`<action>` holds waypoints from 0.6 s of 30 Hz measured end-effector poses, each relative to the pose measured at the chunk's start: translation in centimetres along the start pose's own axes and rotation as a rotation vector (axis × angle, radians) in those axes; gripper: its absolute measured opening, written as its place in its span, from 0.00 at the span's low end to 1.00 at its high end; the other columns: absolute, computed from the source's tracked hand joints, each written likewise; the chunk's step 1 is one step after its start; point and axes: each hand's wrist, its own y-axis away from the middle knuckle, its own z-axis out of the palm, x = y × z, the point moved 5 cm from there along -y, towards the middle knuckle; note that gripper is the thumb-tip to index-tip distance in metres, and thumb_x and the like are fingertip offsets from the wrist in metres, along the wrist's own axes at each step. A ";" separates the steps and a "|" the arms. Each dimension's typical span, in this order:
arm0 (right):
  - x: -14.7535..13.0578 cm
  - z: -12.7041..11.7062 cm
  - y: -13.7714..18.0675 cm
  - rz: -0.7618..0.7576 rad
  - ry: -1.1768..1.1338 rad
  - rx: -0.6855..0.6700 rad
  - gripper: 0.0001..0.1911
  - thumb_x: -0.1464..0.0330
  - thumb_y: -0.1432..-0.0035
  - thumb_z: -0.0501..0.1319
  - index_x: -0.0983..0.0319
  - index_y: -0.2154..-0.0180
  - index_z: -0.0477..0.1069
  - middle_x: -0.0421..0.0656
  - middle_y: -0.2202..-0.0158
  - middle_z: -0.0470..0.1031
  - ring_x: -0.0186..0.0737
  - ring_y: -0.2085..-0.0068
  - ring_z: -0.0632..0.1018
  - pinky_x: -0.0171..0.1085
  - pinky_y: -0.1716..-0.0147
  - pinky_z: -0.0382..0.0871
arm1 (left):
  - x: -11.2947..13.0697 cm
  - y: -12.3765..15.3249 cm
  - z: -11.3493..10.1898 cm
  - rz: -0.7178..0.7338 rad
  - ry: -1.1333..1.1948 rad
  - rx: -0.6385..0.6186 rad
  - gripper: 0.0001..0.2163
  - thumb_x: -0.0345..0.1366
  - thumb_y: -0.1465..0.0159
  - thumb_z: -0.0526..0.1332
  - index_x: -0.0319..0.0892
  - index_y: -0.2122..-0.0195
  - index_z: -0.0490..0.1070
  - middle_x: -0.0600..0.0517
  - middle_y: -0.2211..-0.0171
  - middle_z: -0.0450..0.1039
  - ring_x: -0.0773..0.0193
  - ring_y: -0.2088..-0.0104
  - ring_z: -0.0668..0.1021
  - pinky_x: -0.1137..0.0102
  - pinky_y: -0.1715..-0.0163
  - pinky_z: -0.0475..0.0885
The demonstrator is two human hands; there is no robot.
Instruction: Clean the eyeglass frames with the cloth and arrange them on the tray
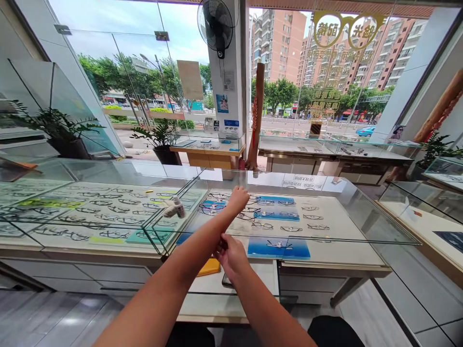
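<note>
My left hand (pixel 239 197) reaches out over the glass display case (pixel 347 193), fingers curled closed with its back toward me; whatever it may hold is hidden. Closer in, my right hand (pixel 230 254) is bent with its fingers drawn together at the underside of my left forearm. I cannot make out anything between those fingers. Beneath the glass lie rows of eyeglasses (pixel 262 225), some on blue cards (pixel 302 248). Below my right hand is a pulled-out drawer (pixel 265 277) with a yellow-orange flat item (pixel 210 267) and a dark-edged flat object (pixel 226 281), partly covered by my hand.
A small bottle (pixel 179 207) and a whitish crumpled item (pixel 169 210) are by the joint with the left display case (pixel 90 168). Further cases (pixel 296 149) line the window. A wall fan (pixel 216 26) hangs on the pillar. Potted plants (pixel 162 142) stand behind the counter.
</note>
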 end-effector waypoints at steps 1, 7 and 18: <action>0.1 0.1 0.0 -0.028 0.020 -0.004 0.12 0.66 0.50 0.73 0.61 0.73 0.71 0.37 0.77 0.73 0.33 0.75 0.72 0.33 0.73 0.70 | 0.0 0.1 -0.5 0.000 0.004 0.021 0.11 0.21 0.38 0.63 0.39 0.66 0.85 0.35 0.61 0.81 0.45 0.54 0.76 0.56 0.54 0.62; -0.8 1.5 2.6 -0.423 0.398 0.078 0.13 0.58 0.43 0.70 0.60 0.65 0.73 0.41 0.67 0.77 0.40 0.64 0.78 0.39 0.64 0.76 | -0.6 1.1 -4.0 -0.113 0.037 0.153 0.14 0.25 0.32 0.58 0.38 0.60 0.86 0.33 0.58 0.80 0.41 0.50 0.74 0.51 0.50 0.61; 3.6 3.7 10.6 -1.170 1.041 -0.016 0.13 0.68 0.26 0.55 0.58 0.43 0.68 0.51 0.45 0.75 0.48 0.45 0.78 0.48 0.46 0.76 | -5.8 9.0 -5.2 -0.833 0.789 0.433 0.10 0.44 0.33 0.67 0.46 0.60 0.85 0.46 0.61 0.84 0.49 0.56 0.81 0.60 0.54 0.67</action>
